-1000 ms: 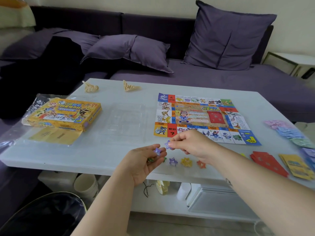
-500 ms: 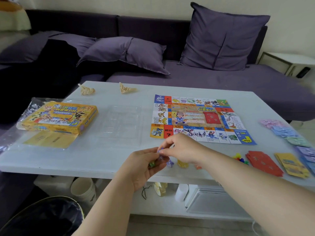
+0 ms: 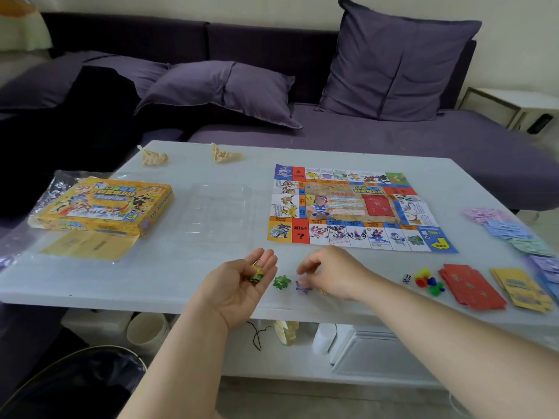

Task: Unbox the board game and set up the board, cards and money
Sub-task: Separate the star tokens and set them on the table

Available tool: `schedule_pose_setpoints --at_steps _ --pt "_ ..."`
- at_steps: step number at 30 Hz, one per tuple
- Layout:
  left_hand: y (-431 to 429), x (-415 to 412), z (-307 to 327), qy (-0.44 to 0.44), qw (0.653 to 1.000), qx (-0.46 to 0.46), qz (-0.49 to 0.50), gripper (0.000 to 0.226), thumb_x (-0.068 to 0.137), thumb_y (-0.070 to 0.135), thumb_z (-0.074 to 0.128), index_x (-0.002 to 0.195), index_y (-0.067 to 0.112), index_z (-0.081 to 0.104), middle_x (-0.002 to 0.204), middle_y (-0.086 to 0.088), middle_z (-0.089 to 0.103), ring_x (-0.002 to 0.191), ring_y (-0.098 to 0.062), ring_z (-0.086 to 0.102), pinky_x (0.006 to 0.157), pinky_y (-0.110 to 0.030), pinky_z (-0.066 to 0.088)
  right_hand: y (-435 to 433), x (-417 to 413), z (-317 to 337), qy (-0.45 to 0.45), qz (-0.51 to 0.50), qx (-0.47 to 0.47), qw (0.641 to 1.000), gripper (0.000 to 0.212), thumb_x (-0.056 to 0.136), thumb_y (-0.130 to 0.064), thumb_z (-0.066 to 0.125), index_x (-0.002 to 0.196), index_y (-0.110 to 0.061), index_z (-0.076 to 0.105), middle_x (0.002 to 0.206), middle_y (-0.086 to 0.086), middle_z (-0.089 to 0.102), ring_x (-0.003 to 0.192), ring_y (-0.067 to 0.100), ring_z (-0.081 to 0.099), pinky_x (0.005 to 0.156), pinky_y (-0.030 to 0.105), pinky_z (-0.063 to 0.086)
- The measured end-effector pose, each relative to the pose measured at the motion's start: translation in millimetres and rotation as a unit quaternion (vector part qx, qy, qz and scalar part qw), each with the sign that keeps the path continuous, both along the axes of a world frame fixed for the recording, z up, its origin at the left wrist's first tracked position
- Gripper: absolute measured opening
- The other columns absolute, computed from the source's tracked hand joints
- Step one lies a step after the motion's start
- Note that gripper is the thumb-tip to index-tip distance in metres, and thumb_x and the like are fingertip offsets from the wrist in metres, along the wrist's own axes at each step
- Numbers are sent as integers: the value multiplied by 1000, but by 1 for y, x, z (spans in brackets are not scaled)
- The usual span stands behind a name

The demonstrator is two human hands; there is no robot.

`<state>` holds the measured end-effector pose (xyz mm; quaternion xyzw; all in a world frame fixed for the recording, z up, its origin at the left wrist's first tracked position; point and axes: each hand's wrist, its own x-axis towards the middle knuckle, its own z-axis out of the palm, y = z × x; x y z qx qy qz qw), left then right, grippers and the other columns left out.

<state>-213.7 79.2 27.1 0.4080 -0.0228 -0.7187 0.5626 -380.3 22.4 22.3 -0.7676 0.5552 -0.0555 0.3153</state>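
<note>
few tokens lie in left hand, grip slack; right hand grip unclear; next, set one by green token.

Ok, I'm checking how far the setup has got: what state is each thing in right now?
Board: unfolded, lying flat.
Box: closed, lying flat.
Tray: clear, lying flat.
Red cards: fanned pile.
Yellow cards: fanned pile.
Money: spread out by colour.
Green token: lying loose.
Left hand: palm up, cradling tokens.
Right hand: curled over purple token; hold unclear.
</note>
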Motion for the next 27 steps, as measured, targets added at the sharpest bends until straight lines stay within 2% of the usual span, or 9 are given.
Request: schedule_pose_setpoints --at_steps 2,4,7,10,13,16,19,23,27 --pt "0 -1 -1 -11 1000 -5 -7 39 94 -12 22 121 -7 50 105 -19 62 93 -27 62 84 -42 45 0 -2 2 0 -19 -28 999 31 88 -23 65 119 -20 65 122 -3 61 112 12 55 93 23 41" --pt "-1 -2 -1 -16 1000 -15 -16 38 94 -13 24 122 -8 50 105 -19 63 93 -27 63 81 -40 51 1 -4 12 -49 -33 -73 996 27 91 -23 61 118 -21 64 116 -7 61 111 6 55 86 15 36" --pt "-3 -8 -1 -21 998 -40 -38 36 93 -15 28 122 -7 48 107 -22 65 91 -27 66 71 -31 59 5 -4 32 -122 19 -94 988 23 90 -24 62 112 -21 67 97 -15 58 82 -17 52 67 2 33" --pt "-1 -14 0 -48 992 -66 -92 30 92 -14 32 112 -13 54 108 -24 66 90 -24 67 67 -26 59 13 1 37 -70 123 -78 987 37 80 -34 72 116 -30 65 108 -10 52 91 -4 46 79 11 36" --pt "0 -18 0 -62 986 -83 -132 29 91 -12 36 108 -14 59 109 -25 66 95 -24 67 69 -26 59 17 3 32 -38 141 -100 984 45 76 -36 76 119 -32 64 114 -9 49 106 5 41 94 21 36" --pt "2 -18 0 -42 984 -93 -145 29 91 -12 36 107 -14 61 106 -23 67 89 -21 69 74 -27 56 17 3 31 -69 119 -101 985 38 75 -28 77 112 -29 68 108 -9 51 101 4 50 92 20 42" --pt "4 -21 0 -25 981 -100 -166 32 89 -11 34 101 -12 63 101 -21 68 83 -23 69 81 -32 55 17 6 30 -101 112 -90 984 32 74 -23 79 105 -24 71 95 -15 49 83 -2 57 81 12 47" --pt "5 -22 2 14 984 -82 -159 33 73 -7 39 99 -11 59 97 -20 62 88 -25 62 80 -39 54 17 10 27 -81 132 -112 982 30 73 -28 79 102 -25 73 87 -11 52 82 7 51 81 29 47" --pt "6 -22 5 13 981 -84 -173 36 86 -8 30 101 -11 62 96 -18 65 87 -25 65 78 -35 57 15 7 39 -132 112 24 985 27 79 -33 75 104 -24 72 86 -4 61 78 7 59 85 33 50"
